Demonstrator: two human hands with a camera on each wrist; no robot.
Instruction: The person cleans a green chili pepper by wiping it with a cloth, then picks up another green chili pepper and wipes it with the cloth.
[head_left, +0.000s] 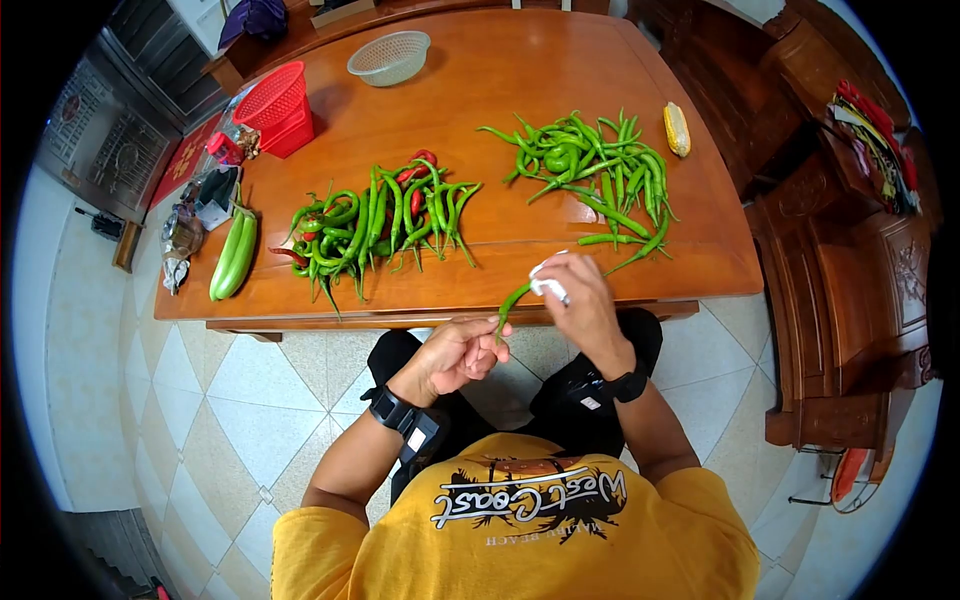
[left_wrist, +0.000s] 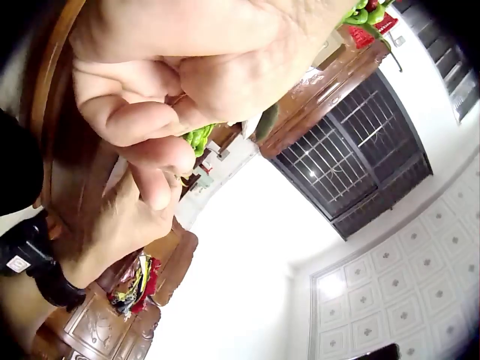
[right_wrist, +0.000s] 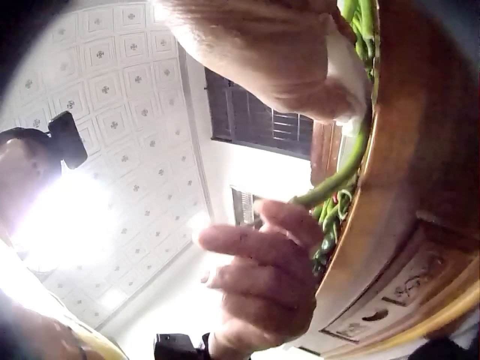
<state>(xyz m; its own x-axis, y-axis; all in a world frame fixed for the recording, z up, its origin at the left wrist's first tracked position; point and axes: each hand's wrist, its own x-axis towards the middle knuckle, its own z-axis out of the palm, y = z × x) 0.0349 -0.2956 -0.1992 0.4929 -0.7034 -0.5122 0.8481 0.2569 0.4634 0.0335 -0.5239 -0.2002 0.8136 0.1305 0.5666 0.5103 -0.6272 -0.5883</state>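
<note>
- One green pepper is held at both ends, just off the near edge of the wooden table, above the lap.
- Its lower end is pinched by the left hand, with thumb and fingers curled onto it.
- Its upper end is gripped by the right hand; a white wrap is seen on one finger there.
- In the right wrist view the pepper is seen curving between the two hands, close beside the table edge.
- A mixed pile of green and red peppers is laid mid-table, to the left of the hands.
- An all-green pile is laid to the right, apart from the mixed pile.
- A corn cob is placed just beside the all-green pile, on its right.
- Two pale green gourds are laid at the table's left edge.
- A red basket and a pale colander are set on the far side.
</note>
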